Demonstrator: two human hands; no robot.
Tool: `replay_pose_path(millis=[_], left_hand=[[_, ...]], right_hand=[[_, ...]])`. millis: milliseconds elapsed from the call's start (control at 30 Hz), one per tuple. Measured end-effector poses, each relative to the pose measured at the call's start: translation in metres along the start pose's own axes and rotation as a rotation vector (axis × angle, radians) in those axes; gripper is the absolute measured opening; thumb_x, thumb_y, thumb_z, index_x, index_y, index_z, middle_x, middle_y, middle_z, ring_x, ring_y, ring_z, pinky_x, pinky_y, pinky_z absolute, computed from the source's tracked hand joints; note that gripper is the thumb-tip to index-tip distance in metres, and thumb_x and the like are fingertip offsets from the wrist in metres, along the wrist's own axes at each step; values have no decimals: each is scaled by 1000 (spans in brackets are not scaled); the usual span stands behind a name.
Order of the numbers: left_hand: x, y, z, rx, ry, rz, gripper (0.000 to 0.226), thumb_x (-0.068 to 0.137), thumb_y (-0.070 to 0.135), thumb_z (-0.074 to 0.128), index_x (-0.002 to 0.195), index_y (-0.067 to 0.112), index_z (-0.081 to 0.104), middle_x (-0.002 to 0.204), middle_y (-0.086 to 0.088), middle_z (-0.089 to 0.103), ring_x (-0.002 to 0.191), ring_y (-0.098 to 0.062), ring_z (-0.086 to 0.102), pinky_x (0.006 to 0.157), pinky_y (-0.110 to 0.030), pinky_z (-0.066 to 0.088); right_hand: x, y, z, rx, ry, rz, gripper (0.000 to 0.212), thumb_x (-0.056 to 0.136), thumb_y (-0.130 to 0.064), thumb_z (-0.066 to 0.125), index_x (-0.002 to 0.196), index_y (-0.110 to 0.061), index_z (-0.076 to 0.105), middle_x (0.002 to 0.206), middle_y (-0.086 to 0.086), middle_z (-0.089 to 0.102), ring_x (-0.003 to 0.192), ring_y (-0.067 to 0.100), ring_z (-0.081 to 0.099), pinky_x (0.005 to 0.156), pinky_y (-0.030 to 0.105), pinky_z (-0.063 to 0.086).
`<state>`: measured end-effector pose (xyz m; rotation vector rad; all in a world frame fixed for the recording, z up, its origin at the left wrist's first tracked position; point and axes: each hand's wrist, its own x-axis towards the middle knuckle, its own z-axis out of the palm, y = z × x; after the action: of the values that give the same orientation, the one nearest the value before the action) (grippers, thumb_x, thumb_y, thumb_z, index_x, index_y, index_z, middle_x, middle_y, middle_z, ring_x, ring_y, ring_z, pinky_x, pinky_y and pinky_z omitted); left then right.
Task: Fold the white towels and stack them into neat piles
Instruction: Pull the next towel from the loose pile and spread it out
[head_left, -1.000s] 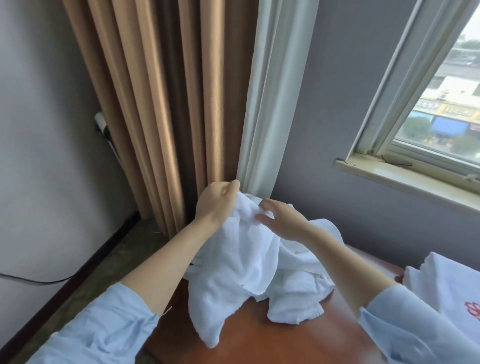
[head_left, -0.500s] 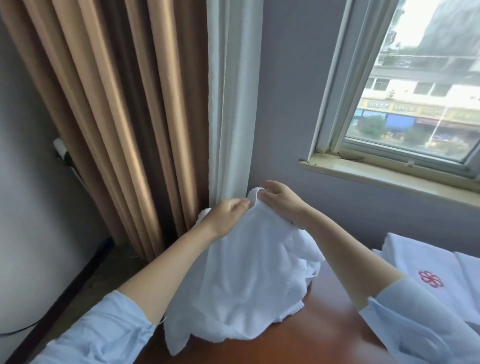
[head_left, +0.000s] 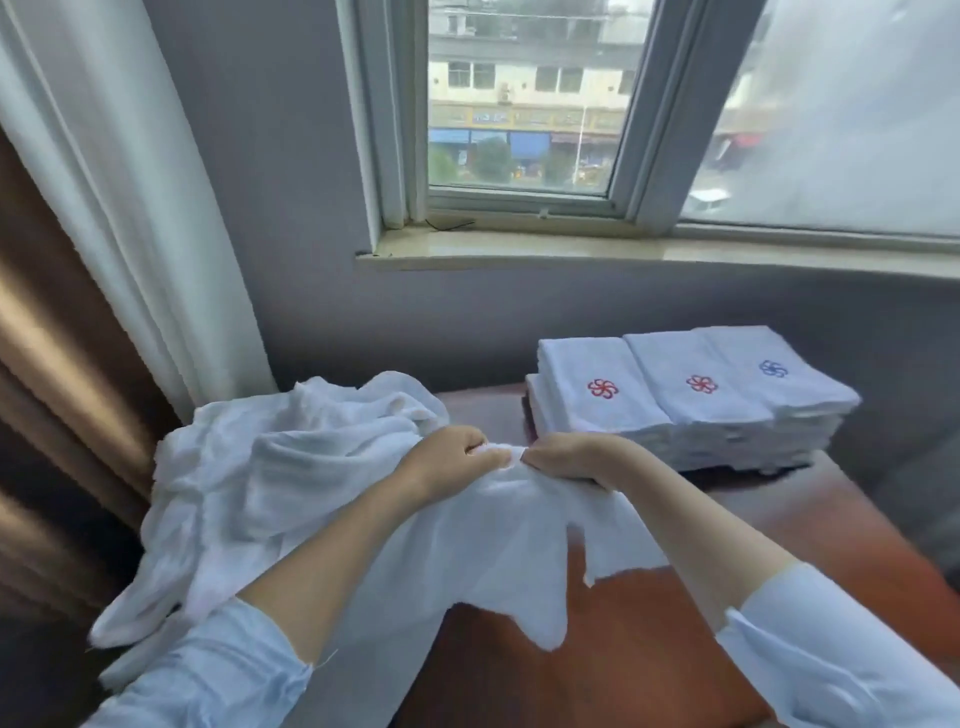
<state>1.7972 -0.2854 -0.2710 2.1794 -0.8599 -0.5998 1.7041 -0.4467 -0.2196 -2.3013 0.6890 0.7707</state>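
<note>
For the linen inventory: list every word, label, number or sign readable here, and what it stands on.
No text here reads as words.
shop signs across the street, seen through the window: too blurred to read.
folded towels: embroidered pinwheels only, two red emblems and one blue emblem; no letters.
held towel: no label visible.

Hotel-style room: logo-stitched towel stacks (head_left: 691, 410), curtains (head_left: 119, 208)

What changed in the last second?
Left hand and right hand slid together along the edge of the towel and lowered it toward the table; the view swung right onto the folded stacks. Unchanged: both hands keep pinching the towel.
</note>
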Motion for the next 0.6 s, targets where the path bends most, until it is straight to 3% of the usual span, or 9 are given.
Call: replay_pose_path(millis=[100, 167, 267, 367, 400, 467, 533, 600], left_hand=[[16, 20, 48, 19, -137, 46, 50, 76, 64, 63, 49, 27, 44, 45, 17, 39, 46, -3, 35, 48, -23, 28], [22, 36, 76, 45, -198, 77, 51, 74, 69, 61, 51, 26, 45, 48, 17, 41, 46, -2, 36, 46, -20, 27], [27, 57, 111, 87, -182, 114, 42, 78, 65, 58, 63, 26, 51, 60, 15, 50, 58, -6, 47, 54, -29, 32], [33, 73, 136, 134, -130, 158, 16, 88, 50, 58, 86, 35, 56, 80, 18, 58, 80, -10, 57, 64, -30, 40], [36, 77, 143, 129, -133, 163, 8, 91, 43, 57, 96, 37, 56, 89, 18, 59, 88, -12, 59, 69, -31, 43], [42, 80, 157, 139, -125, 171, 22, 94, 28, 53, 116, 35, 55, 113, 13, 60, 105, -16, 58, 83, -33, 47], [48, 77, 169, 201, -111, 145, 43, 95, 18, 47, 136, 33, 47, 135, 7, 50, 117, -21, 55, 93, -37, 46], [50, 74, 184, 296, -134, 95, 58, 95, 16, 47, 149, 32, 32, 147, 5, 37, 120, -25, 53, 94, -41, 46]], right_hand=[[-12, 58, 6, 93, -44, 128, 52, 95, -55, 41, 127, -20, 62, 127, 2, 63, 107, 21, 62, 95, 35, 48], [-22, 94, 10, 112, -39, 161, 52, 92, -61, 42, 119, -23, 66, 124, -1, 65, 105, 19, 62, 97, 36, 48], [-32, 139, 12, 189, 76, 87, 43, 89, -59, 43, 88, -23, 68, 94, -5, 68, 83, 14, 62, 77, 30, 49], [-31, 175, 13, 192, 389, 9, 32, 92, -42, 49, 70, -19, 52, 69, -7, 54, 67, 15, 49, 61, 32, 37], [-28, 187, 13, 169, 486, 7, 27, 92, -37, 49, 72, -19, 52, 70, -8, 55, 69, 16, 50, 61, 33, 36], [-19, 208, 10, 152, 581, -4, 16, 93, -31, 49, 84, -23, 59, 77, -10, 60, 76, 15, 55, 61, 31, 38], [-10, 228, 5, 136, 580, -26, 16, 94, -24, 47, 97, -28, 62, 82, -13, 60, 79, 14, 56, 58, 29, 38], [1, 249, 2, 115, 538, -37, 26, 94, -18, 44, 110, -29, 62, 88, -13, 59, 79, 14, 55, 58, 28, 36]])
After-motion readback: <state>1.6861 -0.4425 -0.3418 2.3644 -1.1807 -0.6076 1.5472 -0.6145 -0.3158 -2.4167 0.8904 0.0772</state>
